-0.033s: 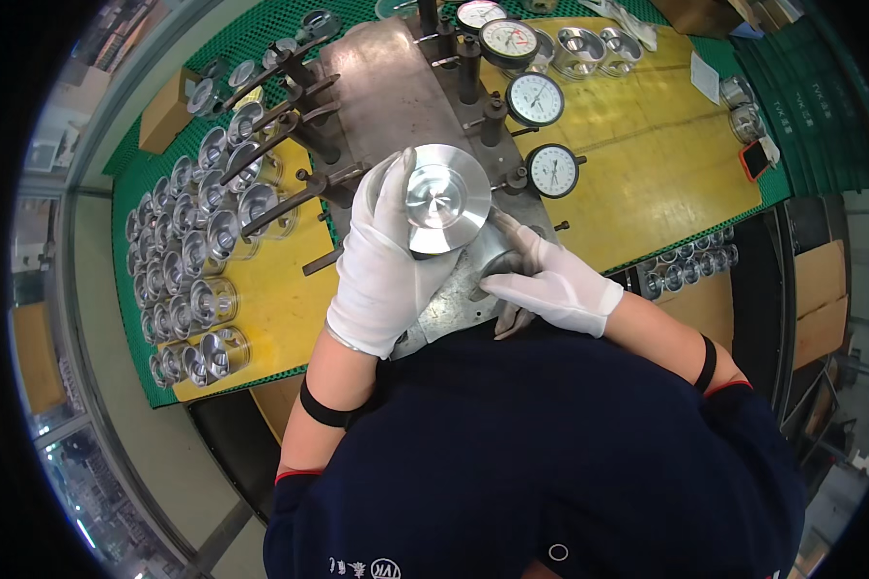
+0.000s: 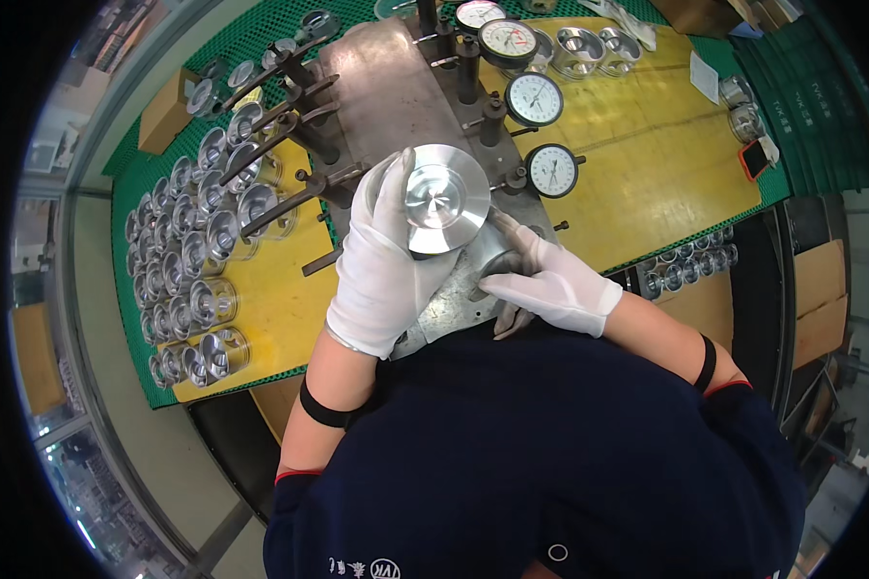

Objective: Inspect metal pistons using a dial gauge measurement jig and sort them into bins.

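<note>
My left hand (image 2: 381, 265), in a white glove, grips a shiny round metal piston (image 2: 451, 205) by its rim. The piston's flat, ring-marked top faces up toward me. Just to the right, my gloved right hand (image 2: 560, 288) is low beside a silver metal block (image 2: 449, 307). Its thumb and fingers curl about a grey rounded part there, mostly hidden by the glove. Beyond both hands lies a steel plate (image 2: 386, 72) bearing posts and clamped rods. Dial gauges stand along its right side, the closest being a white-faced dial gauge (image 2: 553, 171).
Rows of pistons (image 2: 203, 251) fill the yellow board on the left. More pistons (image 2: 579, 50) stand at the back right, near a loose glove (image 2: 637, 27). A phone (image 2: 755, 159) lies at the right edge. Dark rods (image 2: 285, 205) jut leftward from the plate. A cardboard box (image 2: 167, 114) sits back left.
</note>
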`<state>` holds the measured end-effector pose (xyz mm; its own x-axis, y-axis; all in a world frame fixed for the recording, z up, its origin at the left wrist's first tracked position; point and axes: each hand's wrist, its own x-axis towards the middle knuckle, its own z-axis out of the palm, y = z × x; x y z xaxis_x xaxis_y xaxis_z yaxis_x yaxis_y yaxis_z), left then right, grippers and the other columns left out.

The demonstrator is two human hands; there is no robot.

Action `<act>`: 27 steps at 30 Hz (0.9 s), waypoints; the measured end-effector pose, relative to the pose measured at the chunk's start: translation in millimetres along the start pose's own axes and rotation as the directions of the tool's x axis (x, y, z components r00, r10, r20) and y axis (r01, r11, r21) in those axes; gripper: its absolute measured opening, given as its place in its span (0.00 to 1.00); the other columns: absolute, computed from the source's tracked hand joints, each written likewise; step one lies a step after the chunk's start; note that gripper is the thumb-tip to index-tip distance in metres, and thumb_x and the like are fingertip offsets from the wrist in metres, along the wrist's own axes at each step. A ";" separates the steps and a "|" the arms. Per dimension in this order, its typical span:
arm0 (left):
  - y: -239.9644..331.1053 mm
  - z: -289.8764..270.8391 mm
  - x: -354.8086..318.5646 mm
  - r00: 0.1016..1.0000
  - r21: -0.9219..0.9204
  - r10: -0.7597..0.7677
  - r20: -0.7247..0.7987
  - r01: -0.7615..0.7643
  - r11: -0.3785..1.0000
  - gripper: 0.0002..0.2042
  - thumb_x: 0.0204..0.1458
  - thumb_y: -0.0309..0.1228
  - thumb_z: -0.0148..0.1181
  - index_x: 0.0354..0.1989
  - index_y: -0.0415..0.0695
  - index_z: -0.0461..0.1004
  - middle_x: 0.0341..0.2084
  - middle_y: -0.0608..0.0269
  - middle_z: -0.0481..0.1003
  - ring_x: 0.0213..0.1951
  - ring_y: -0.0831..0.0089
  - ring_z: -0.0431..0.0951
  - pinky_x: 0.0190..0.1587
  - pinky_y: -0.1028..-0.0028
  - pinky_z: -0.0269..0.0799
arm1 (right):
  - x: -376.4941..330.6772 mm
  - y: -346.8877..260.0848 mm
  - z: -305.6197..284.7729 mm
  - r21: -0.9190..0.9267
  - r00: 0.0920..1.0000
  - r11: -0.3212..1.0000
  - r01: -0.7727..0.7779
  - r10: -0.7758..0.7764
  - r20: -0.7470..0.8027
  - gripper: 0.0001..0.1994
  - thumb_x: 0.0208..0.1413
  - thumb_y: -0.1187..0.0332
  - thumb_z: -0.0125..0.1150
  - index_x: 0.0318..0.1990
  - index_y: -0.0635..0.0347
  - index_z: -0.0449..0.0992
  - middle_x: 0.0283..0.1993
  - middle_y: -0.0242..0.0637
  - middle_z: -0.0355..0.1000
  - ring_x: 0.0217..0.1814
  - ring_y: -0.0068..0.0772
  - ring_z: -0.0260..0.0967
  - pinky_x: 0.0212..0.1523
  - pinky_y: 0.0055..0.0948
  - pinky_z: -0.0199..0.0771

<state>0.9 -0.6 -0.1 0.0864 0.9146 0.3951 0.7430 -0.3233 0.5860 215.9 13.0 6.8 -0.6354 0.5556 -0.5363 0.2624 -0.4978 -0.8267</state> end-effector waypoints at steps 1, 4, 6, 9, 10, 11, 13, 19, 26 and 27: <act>0.8 0.6 -0.4 1.000 -0.014 -0.020 0.003 0.021 1.000 0.46 0.37 0.31 0.78 0.67 0.44 0.58 0.58 0.48 0.66 0.56 0.50 0.72 0.55 0.60 0.73 | -1.0 -0.7 0.3 0.022 0.999 0.999 -0.039 0.039 -0.002 0.46 0.58 0.61 0.60 0.76 0.59 0.35 0.43 0.40 0.78 0.39 0.27 0.74 0.44 0.27 0.75; 0.6 0.0 1.4 1.000 -0.006 -0.027 0.013 0.027 1.000 0.47 0.36 0.32 0.78 0.67 0.44 0.57 0.58 0.48 0.66 0.56 0.50 0.72 0.55 0.60 0.72 | 1.5 2.0 -1.8 -0.077 0.999 0.997 0.021 -0.024 -0.035 0.46 0.58 0.60 0.60 0.75 0.59 0.36 0.41 0.39 0.78 0.39 0.28 0.74 0.44 0.26 0.75; 1.1 -1.1 0.8 1.000 -0.014 -0.020 0.006 0.020 1.000 0.46 0.36 0.31 0.77 0.67 0.43 0.58 0.58 0.48 0.66 0.56 0.50 0.72 0.56 0.60 0.72 | 1.8 2.0 -1.4 -0.104 0.999 0.994 0.022 -0.025 -0.033 0.46 0.58 0.59 0.60 0.75 0.61 0.36 0.42 0.41 0.77 0.40 0.30 0.74 0.46 0.25 0.74; 5.0 -5.8 -0.2 0.999 -0.011 0.013 -0.043 -0.014 1.000 0.42 0.36 0.28 0.75 0.65 0.43 0.61 0.59 0.47 0.66 0.57 0.50 0.71 0.56 0.60 0.72 | 5.5 7.4 -3.6 -0.223 0.997 0.973 0.061 -0.070 -0.031 0.47 0.57 0.59 0.62 0.75 0.64 0.37 0.47 0.46 0.75 0.46 0.32 0.73 0.50 0.25 0.73; 7.6 -9.5 -1.8 0.996 -0.001 0.036 -0.081 -0.036 0.999 0.40 0.37 0.26 0.74 0.63 0.42 0.63 0.59 0.46 0.65 0.57 0.50 0.71 0.57 0.61 0.71 | 5.4 7.8 -4.3 -0.310 0.994 0.946 0.094 -0.107 -0.026 0.48 0.56 0.60 0.64 0.74 0.66 0.38 0.51 0.49 0.73 0.51 0.34 0.72 0.53 0.26 0.72; 7.3 -21.6 -1.8 1.000 -0.058 -0.005 0.002 0.005 0.998 0.36 0.37 0.22 0.70 0.60 0.38 0.65 0.59 0.46 0.67 0.58 0.54 0.71 0.57 0.63 0.70 | 3.2 5.6 -3.1 -0.219 0.972 0.948 0.229 -0.234 0.003 0.48 0.54 0.62 0.67 0.74 0.67 0.39 0.56 0.50 0.69 0.55 0.34 0.70 0.56 0.28 0.71; 13.5 -43.6 -3.8 0.920 -0.522 -0.250 0.303 0.380 0.764 0.27 0.48 0.27 0.64 0.58 0.33 0.66 0.54 0.46 0.70 0.52 0.62 0.74 0.56 0.68 0.70 | -9.4 -10.9 9.4 -0.159 0.901 0.891 0.424 -0.433 -0.025 0.50 0.50 0.67 0.73 0.73 0.67 0.42 0.65 0.48 0.62 0.64 0.33 0.63 0.61 0.32 0.67; 14.2 -121.3 21.1 0.933 -0.487 -0.194 0.304 0.327 0.810 0.22 0.54 0.25 0.56 0.59 0.37 0.69 0.39 0.59 0.77 0.37 0.76 0.78 0.46 0.74 0.73 | -49.5 -31.8 7.5 0.093 0.867 0.882 0.461 -0.426 -0.259 0.25 0.57 0.72 0.49 0.63 0.68 0.64 0.57 0.43 0.71 0.58 0.35 0.69 0.61 0.32 0.67; -224.6 -168.7 47.3 0.833 0.436 -0.549 -0.076 0.523 0.733 0.27 0.60 0.45 0.52 0.63 0.43 0.65 0.50 0.35 0.74 0.54 0.42 0.74 0.58 0.56 0.68 | -76.9 23.1 -12.4 0.278 0.561 0.608 0.744 -0.342 -0.754 0.19 0.63 0.62 0.48 0.55 0.66 0.71 0.51 0.42 0.74 0.51 0.35 0.74 0.52 0.35 0.76; -244.1 -162.0 50.5 0.777 0.538 -0.630 -0.001 0.531 0.654 0.29 0.59 0.45 0.52 0.67 0.45 0.61 0.48 0.35 0.75 0.54 0.44 0.75 0.58 0.56 0.69 | -81.6 38.8 -20.2 0.231 0.507 0.633 0.739 -0.297 -0.809 0.19 0.63 0.61 0.49 0.55 0.65 0.72 0.50 0.41 0.74 0.50 0.34 0.75 0.49 0.34 0.77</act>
<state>-283.6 85.2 -8.6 -0.4014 0.9138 -0.0617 0.8894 0.4049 0.2123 292.6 -38.2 15.0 0.1876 0.9685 -0.1638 -0.4712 -0.0575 -0.8801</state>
